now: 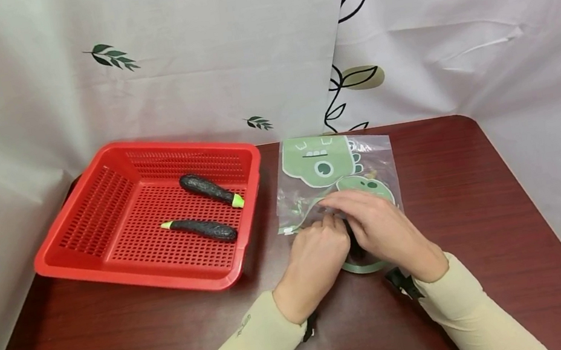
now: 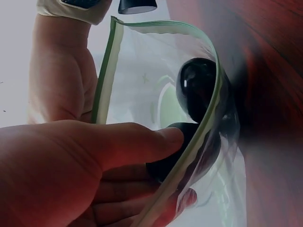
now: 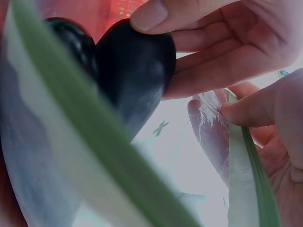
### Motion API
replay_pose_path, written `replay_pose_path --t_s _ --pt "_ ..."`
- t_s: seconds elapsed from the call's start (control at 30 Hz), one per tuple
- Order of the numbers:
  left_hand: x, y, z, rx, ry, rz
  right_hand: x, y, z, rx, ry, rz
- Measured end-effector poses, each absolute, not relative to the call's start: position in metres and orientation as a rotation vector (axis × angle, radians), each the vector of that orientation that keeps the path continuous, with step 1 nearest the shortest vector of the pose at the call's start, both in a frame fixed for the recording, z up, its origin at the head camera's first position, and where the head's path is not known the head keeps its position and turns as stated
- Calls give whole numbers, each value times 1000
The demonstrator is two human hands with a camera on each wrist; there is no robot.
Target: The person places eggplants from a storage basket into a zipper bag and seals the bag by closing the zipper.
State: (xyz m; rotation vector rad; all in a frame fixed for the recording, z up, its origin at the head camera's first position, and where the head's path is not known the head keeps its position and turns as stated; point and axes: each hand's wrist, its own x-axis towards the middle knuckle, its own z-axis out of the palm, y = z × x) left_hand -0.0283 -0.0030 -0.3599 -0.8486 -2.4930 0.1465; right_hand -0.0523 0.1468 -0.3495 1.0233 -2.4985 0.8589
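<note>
A clear zip bag [image 1: 311, 161] with green cartoon prints lies on the table, its green-edged mouth towards me. With thumb and fingers my left hand [image 1: 319, 254] grips the rounded end of a glossy black eggplant [image 3: 137, 71] at the bag's mouth. A second black eggplant [image 2: 196, 87] is inside the bag, touching the held one. My right hand [image 1: 385, 232] pinches the bag's zip edge [image 3: 253, 170] between thumb and fingers, keeping the mouth apart. The far ends of both eggplants are hidden.
To the left stands a red perforated basket [image 1: 46, 261]. In it lie two long, dark, wrinkled vegetables with light green ends, one farther back [image 1: 205, 188] and one nearer [image 1: 203, 230]. Behind the dark red table [image 1: 474, 217] hangs a white leaf-patterned cloth [image 1: 188, 79].
</note>
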Motion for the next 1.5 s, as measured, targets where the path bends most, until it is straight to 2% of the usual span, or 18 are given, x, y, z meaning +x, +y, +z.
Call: replay_pose_path --t_s 0.8,1.5 --pt "-32 4 -371 -840 -2522 124 -51 147 -349 1004 -2510 864" --pt "-27 -5 -356 -853 -2530 44 -52 148 -348 1003 -2527 841"
